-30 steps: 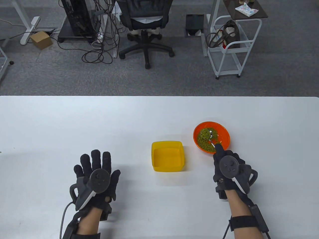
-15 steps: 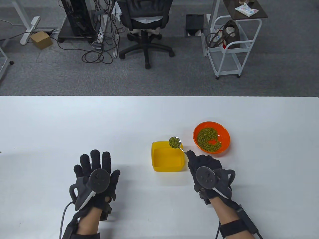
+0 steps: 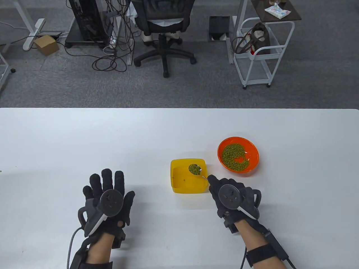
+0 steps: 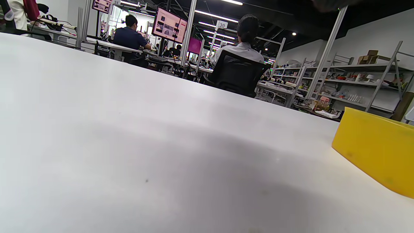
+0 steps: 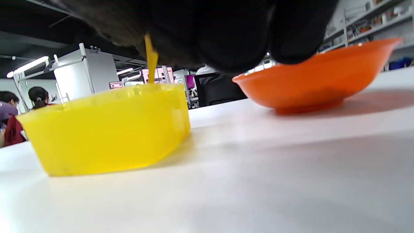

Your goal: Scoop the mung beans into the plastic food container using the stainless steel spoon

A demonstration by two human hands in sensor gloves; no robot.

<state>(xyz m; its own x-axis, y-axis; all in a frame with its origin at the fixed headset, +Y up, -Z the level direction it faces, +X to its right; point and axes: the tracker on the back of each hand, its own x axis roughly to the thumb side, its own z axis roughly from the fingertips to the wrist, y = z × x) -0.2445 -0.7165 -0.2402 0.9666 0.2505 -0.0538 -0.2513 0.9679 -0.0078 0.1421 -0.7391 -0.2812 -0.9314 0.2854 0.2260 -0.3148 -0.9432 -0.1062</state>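
Note:
My right hand (image 3: 234, 197) grips the handle of the stainless steel spoon (image 3: 195, 169). The spoon's bowl holds mung beans and hangs inside the yellow plastic container (image 3: 175, 187), over its far right part. A few loose beans lie on the container's floor. The orange bowl (image 3: 252, 162) with mung beans (image 3: 232, 157) stands to the right of the container. My left hand (image 3: 108, 196) rests flat on the table with its fingers spread, well left of the container. In the right wrist view the container (image 5: 106, 129) and the orange bowl (image 5: 317, 81) stand close, and the spoon handle (image 5: 150, 60) shows under my fingers.
The white table (image 3: 84, 140) stretches wide around the two vessels. Beyond its far edge are an office chair (image 3: 162, 25) and a white cart (image 3: 260, 47). The left wrist view shows the container's side (image 4: 378, 149) at the right.
My right hand lifted the loaded spoon out of the orange bowl, carried it left and lowered it into the yellow container. A few beans now lie in the container. My left hand stayed still.

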